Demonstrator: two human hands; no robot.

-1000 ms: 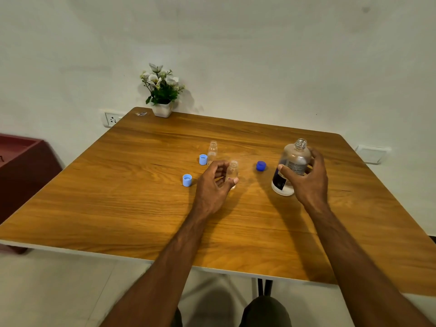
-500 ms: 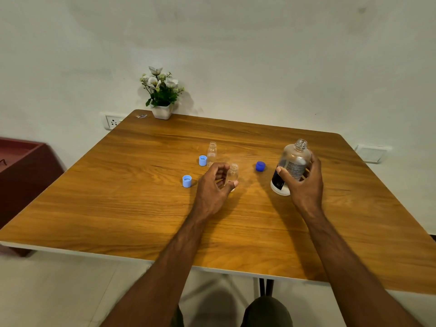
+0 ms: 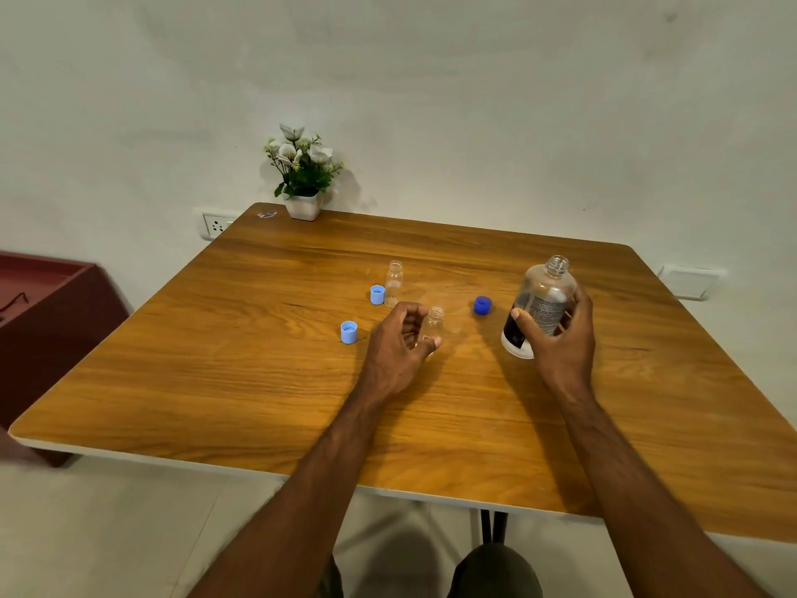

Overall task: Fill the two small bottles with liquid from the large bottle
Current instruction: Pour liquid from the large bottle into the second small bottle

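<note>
- Left hand [image 3: 399, 345]: fingers curled round the near small bottle [image 3: 432, 326], thumb tip against its lower front, fingertips behind it. Loose cupped grip; bottle upright, uncapped, looks empty, base at or on the table [image 3: 258, 381], can't tell which.
- Right hand [image 3: 558, 338]: wrapped round the lower half of the large bottle [image 3: 544, 302], thumb across the front label, other fingers round the far side. Bottle uncapped, neck tilted slightly up-right, white base just at the tabletop; contact unclear.
- Large bottle: clear upper body, dark and white label lower down. Liquid level not readable.
- Second small bottle [image 3: 393, 281]: upright, open, standing free behind the left hand, untouched.
- Light blue cap [image 3: 377, 294]: open side up, touching or just beside the second small bottle on its left.
- Another light blue cap [image 3: 349, 331]: open side up, left of the left hand, apart from it.
- Dark blue cap [image 3: 482, 305]: on the table between the near small bottle and the large bottle.
- Far left corner: white pot of flowers [image 3: 303, 174].
- Wall socket [image 3: 217, 225] behind the table's left edge.
</note>
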